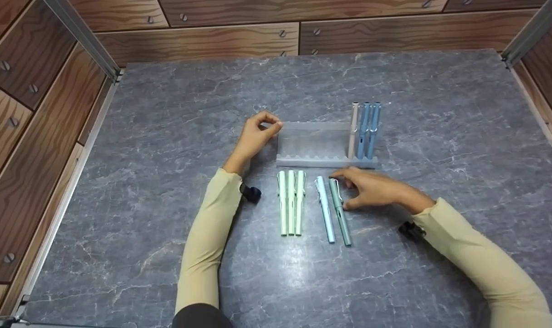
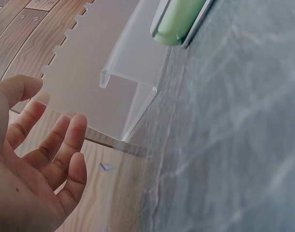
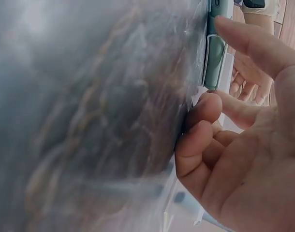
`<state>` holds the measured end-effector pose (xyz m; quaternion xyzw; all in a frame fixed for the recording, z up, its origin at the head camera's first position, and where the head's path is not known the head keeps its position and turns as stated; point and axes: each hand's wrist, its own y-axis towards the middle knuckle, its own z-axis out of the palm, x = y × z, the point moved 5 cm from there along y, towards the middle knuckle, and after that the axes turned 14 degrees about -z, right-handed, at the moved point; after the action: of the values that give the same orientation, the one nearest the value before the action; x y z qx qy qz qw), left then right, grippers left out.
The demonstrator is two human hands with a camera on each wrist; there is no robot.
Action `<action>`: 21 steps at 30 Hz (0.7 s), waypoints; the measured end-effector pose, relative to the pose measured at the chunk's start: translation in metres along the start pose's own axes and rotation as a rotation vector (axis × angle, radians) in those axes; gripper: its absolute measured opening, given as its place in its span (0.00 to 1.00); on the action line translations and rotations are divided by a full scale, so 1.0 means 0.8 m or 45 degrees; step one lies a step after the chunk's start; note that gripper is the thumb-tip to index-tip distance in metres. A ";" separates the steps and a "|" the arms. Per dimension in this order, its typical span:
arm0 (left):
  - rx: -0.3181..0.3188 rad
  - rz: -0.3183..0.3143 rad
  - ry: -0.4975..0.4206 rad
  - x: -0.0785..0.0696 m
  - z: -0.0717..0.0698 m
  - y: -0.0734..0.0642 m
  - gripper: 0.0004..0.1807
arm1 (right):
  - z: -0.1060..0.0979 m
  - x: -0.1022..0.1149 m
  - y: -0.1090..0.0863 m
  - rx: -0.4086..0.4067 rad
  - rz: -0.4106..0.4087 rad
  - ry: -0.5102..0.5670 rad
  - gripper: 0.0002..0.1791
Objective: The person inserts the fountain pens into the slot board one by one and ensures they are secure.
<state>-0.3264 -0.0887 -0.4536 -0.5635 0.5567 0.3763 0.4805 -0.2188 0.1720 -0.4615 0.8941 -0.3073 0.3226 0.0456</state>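
Note:
With thumb and index finger, my left hand (image 1: 256, 132) pinches the upper left corner of a clear plastic pen stand (image 1: 312, 141); its other fingers are loosely bent in the left wrist view. On the table in front, my right hand (image 1: 374, 187) reaches to a dark green pen (image 1: 341, 214), index fingertip at the cap end and thumb beside the clip. Left of that pen lies a light blue pen (image 1: 325, 209). Further left are three pale green pens (image 1: 291, 205) side by side. A beige pen (image 1: 353, 132) and two blue pens (image 1: 368, 132) lean in the stand's right slots.
The grey marbled table (image 1: 135, 205) carries everything. Wood-patterned panels (image 1: 212, 43) close off its back and sides, with metal posts (image 1: 87, 38) at the back corners. Dark wrist cameras (image 1: 251, 193) sit on both sleeves.

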 end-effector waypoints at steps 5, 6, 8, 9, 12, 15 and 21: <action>-0.002 -0.003 -0.006 -0.002 0.000 0.000 0.09 | 0.000 0.001 0.002 0.024 -0.008 -0.019 0.40; -0.002 -0.003 -0.010 -0.002 0.000 0.000 0.09 | 0.000 0.001 0.003 0.027 -0.009 -0.019 0.39; -0.002 -0.002 -0.014 -0.002 0.000 -0.001 0.09 | 0.000 0.001 0.003 0.026 -0.012 -0.019 0.38; -0.003 -0.001 -0.017 -0.003 0.000 -0.001 0.09 | 0.000 0.000 0.003 0.026 -0.013 -0.019 0.38; -0.005 0.002 -0.015 -0.003 -0.001 -0.001 0.09 | 0.000 0.000 0.004 0.025 -0.019 -0.019 0.37; -0.003 0.000 -0.007 -0.002 -0.001 -0.001 0.10 | 0.000 0.000 0.002 0.018 -0.018 -0.011 0.36; 0.016 -0.014 0.000 -0.002 -0.001 -0.001 0.09 | -0.003 0.000 -0.002 -0.025 -0.014 0.019 0.34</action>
<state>-0.3255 -0.0892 -0.4520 -0.5635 0.5561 0.3701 0.4861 -0.2195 0.1740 -0.4596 0.8928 -0.3053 0.3260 0.0585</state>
